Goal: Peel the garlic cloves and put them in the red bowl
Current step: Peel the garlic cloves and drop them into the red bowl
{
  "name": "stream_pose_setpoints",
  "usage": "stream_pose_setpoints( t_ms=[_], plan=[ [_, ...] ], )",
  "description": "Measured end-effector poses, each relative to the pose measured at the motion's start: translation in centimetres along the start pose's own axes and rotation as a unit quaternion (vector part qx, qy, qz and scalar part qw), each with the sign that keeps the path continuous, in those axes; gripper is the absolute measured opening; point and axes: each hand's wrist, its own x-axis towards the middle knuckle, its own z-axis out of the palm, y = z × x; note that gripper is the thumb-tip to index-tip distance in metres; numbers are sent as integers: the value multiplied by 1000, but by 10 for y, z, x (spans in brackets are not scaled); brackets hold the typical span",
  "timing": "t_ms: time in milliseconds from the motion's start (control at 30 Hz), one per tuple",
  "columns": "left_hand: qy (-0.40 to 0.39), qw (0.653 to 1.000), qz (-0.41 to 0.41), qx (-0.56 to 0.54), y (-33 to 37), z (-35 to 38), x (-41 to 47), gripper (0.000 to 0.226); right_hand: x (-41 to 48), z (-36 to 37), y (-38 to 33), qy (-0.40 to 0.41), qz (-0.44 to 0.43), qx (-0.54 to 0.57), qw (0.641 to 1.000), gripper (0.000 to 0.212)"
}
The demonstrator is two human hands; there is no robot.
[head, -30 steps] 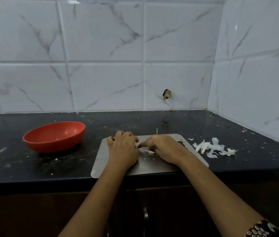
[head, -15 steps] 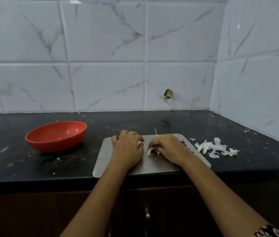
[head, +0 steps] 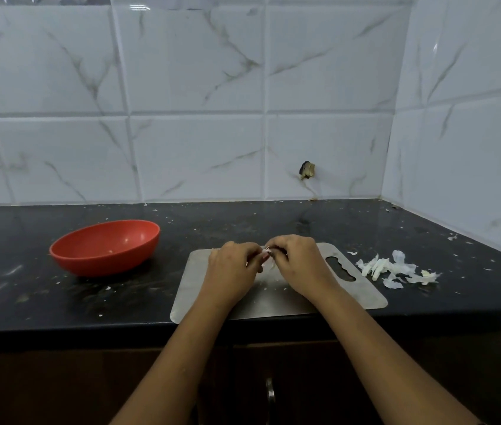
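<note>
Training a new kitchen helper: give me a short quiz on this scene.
1. True or false: the round red plastic bowl stands on the black stone counter, left of the flat steel cutting board.
2. The pile of white garlic skins lies: A) in the bowl; B) on the counter, right of the board; C) on the board.
3. Fill in: the left hand and right hand pinch a small garlic clove over the steel ____.
Key: 1 true; 2 B; 3 board.
</note>
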Motion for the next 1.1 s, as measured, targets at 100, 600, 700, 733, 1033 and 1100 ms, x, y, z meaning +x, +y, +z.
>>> stream_pose_setpoints(
  t_ms=[100, 600, 700, 733, 1033, 1100],
  plan=[
    [10, 999, -5, -45, 0, 0, 1, 18, 0, 3, -4, 25, -10, -1, 1000, 18],
    [62, 986, -156, -1, 2, -7, -3, 10, 1, 0, 11, 64, 153, 185, 969, 8],
    [-8, 991, -110, 79, 9, -5, -4, 23, -1, -2, 14, 55, 191, 250, 948, 6],
    [-12, 993, -90, 69, 11, -5, -4, 24, -1, -2, 13, 53, 188, 248, 949, 6],
    [-31, 999, -7, -18, 8, -2, -4, 26, -1, 4, 3, 46, 84, 114, 989, 14],
    [-41, 998, 10, -38, 7, -1, -3, 12, 0, 5, 5, 46, 84, 114, 989, 16]
  ],
)
